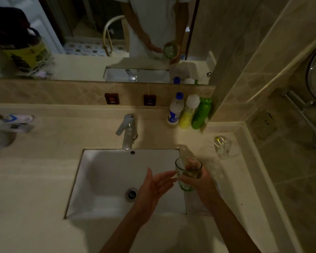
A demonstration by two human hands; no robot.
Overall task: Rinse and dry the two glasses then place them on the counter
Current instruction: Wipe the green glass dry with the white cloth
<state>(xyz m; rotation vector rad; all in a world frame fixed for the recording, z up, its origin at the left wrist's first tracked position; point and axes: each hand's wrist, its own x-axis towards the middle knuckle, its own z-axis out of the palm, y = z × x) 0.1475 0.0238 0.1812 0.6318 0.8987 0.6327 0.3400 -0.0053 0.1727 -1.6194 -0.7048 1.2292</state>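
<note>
The beige counter [35, 198] fills the view, with the white rectangular sink [106, 179] set into it and the mirror [80, 42] along the back wall. The chrome faucet [128, 131] stands behind the basin, its spout over the rim. Three bottles crowd the back right corner: a white bottle with a blue cap [175, 108], a yellow bottle [188, 112] and a green bottle [202, 114], touching side by side. Over the sink's right edge, the right hand [202, 181] grips a green-tinted glass [187, 173], fingers curled round it, mouth tilted toward the camera. The left hand [153, 189] hovers just beside it, palm up, fingers straight and spread, tips near the glass. A second, clear glass [224, 147] sits on the counter to the right, well apart.
</note>
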